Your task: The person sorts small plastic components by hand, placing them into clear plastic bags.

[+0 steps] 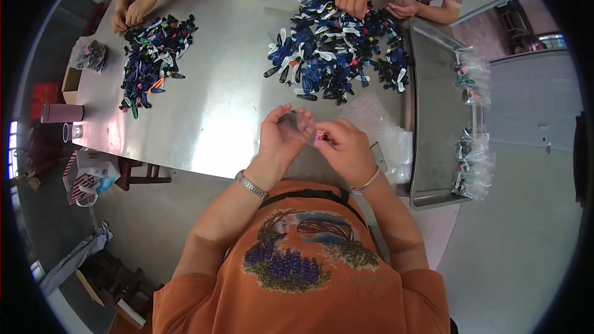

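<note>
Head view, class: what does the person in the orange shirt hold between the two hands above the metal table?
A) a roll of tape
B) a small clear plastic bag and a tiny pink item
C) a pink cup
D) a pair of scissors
B: the left hand holds a small clear bag open, and the right hand pinches a tiny pink item at its mouth.

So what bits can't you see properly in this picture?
- Head view: the small pink thing is too tiny to name, pinched in the right hand.
- The clear bag in the left hand: contents blurred.
- Two other people's hands: bodies cut off at the top edge.
</note>
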A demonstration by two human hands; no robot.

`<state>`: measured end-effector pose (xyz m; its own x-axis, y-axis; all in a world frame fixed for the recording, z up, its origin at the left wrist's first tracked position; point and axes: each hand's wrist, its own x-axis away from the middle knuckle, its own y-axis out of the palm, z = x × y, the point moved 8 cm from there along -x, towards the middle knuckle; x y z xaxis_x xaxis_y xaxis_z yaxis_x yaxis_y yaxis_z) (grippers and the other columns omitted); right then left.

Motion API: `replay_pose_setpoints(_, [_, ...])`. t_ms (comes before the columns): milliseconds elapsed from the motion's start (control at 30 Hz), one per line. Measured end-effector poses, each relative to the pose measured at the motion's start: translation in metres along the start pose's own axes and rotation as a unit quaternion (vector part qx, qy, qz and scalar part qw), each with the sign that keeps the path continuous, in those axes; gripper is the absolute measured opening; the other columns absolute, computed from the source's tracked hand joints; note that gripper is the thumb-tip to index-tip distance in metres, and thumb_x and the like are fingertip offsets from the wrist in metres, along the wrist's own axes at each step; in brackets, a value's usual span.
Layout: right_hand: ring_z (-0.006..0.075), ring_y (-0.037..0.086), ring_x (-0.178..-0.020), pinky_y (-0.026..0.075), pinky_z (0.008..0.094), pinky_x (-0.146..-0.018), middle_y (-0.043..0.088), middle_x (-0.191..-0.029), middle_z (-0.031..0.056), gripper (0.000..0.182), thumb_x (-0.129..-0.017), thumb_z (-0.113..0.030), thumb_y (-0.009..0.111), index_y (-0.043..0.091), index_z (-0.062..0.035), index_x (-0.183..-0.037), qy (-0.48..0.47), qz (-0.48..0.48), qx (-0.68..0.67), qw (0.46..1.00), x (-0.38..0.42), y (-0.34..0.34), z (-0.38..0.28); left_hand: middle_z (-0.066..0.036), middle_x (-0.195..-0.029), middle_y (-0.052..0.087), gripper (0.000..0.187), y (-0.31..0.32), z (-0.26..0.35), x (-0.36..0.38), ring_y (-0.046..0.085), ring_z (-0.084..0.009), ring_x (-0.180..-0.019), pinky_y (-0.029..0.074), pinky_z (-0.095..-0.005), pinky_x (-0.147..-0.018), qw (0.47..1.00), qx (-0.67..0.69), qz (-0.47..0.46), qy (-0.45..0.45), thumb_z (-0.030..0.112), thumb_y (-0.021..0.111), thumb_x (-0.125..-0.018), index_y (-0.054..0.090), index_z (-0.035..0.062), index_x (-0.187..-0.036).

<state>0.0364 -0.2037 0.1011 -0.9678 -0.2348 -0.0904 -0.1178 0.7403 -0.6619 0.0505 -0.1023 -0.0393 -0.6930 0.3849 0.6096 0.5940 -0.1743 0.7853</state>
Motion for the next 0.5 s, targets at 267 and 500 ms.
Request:
replay_pose_setpoints(267, [0.0272, 0.061, -0.078, 0.05, 0.0342, -0.069, 0.061, -0.089, 0.0104, 0.031, -0.073, -0.006, 0.067, 0.062, -0.0063, -0.104, -0.052, 0.005, 0.054, 0.997, 0.004, 0.018, -0.014, -0.018, -0.1, 0.052, 0.016, -0.012, 0.0, 0.003, 0.051, -0.0336, -0.096, 0.043, -0.0458, -0.087, 1.0, -0.029, 0.001, 0.003, 0.021, 0.047, -0.088, 0.052, 0.0061, -0.091])
replay_pose_setpoints(500, [0.0272, 0.061, -0.075, 0.049, 0.0344, -0.067, 0.061, -0.09, 0.0116, 0.025, -0.075, -0.004, 0.065, 0.063, -0.0052, -0.101, -0.137, 0.044, 0.071, 0.987, 0.011, 0.013, -0.028, -0.017, -0.098, 0.054, 0.019, -0.018, -0.003, 0.006, 0.052, -0.0333, -0.095, 0.043, -0.0441, -0.084, 0.999, -0.008, 0.034, 0.009, 0.023, 0.043, -0.091, 0.053, 0.0068, -0.092])
